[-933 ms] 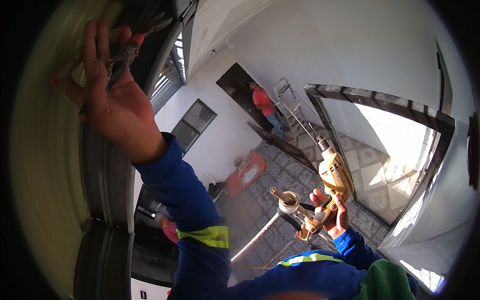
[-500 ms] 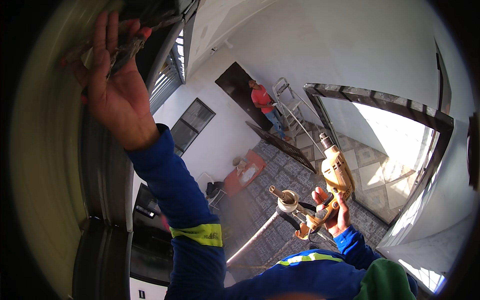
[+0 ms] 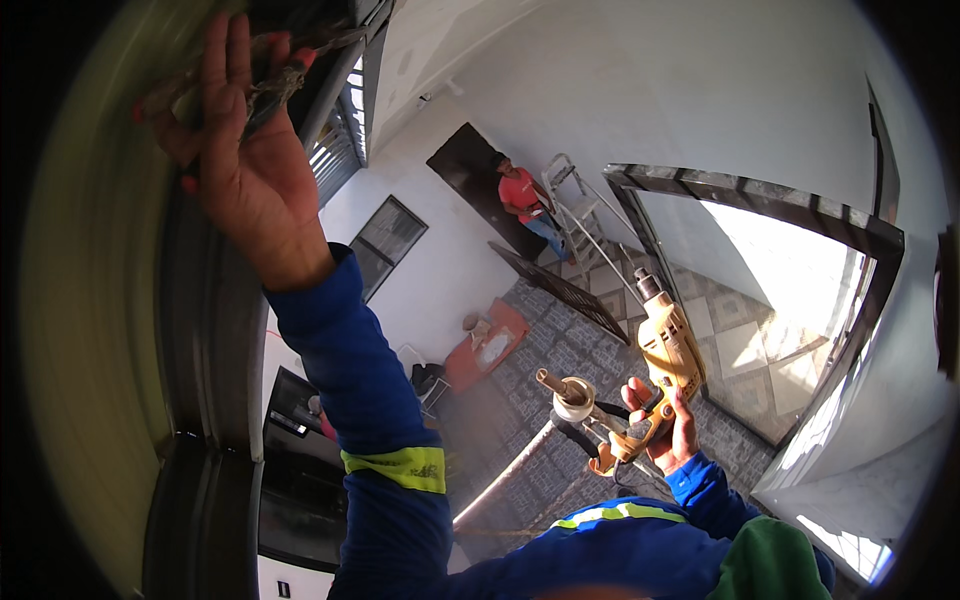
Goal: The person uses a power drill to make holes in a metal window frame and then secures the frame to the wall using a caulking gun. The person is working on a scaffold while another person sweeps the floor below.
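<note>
My left hand is raised at the upper left, beside a dark metal beam. Two of its fingers point up, while the others curl about a dark, ragged, tangled bundle with red bits near it; I cannot make out its kind. Lower right, my right hand grips a yellow power drill by its handle, chuck upward. Just left of the drill stands a pale pole topped by a white round fitting with a brownish tube in it. Black straps or cable hang between the pole and the drill.
A person in a red shirt stands by a stepladder across the room. Dark metal beams run close on my left. A dark frame surrounds an opening at right. On the patterned floor lies an orange board or table.
My left hand has shifted slightly right and up, with the bundle still in its fingers. The far person's head has turned. My right hand and the drill have hardly moved.
</note>
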The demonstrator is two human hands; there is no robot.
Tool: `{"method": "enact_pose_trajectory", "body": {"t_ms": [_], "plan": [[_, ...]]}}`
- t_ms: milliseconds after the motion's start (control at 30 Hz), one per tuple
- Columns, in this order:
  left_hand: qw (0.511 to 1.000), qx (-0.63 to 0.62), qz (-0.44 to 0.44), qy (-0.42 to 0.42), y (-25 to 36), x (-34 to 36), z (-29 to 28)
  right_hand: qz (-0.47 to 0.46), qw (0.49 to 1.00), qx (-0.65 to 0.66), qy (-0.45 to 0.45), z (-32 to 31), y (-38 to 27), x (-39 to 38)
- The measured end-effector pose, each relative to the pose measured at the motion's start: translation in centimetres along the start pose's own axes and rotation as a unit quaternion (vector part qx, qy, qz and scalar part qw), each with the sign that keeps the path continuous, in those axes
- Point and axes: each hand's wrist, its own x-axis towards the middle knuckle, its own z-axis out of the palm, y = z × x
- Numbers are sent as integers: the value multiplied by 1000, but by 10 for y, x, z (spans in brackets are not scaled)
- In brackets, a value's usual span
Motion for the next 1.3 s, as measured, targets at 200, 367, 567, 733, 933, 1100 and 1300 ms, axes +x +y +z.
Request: {"method": "enact_pose_trajectory", "body": {"t_ms": [200,367,567,733,933,1100,1300], "plan": [[999,22,-11,25,-4,1,5,5,1000,21,-7,2,-2,2],[999,31,15,0,-15,-1,11,0,1000,16,-1,3,-4,4],[993,107,-21,47,-21,-3,9,-1,1000,16,12,0,-7,9],[952,285,71,83,-17,1,4,8,1000,2,-5,0,-16,16],[986,150,77,14,-28,20,0,-11,996,-77,-40,22,-30,32],[994,106,22,3,-26,38,-22,-19,984,-117,-133,51,-38,62],[990,141,20,-6,-27,40,-25,-34,966,-103,-233,88,-35,111]]}}
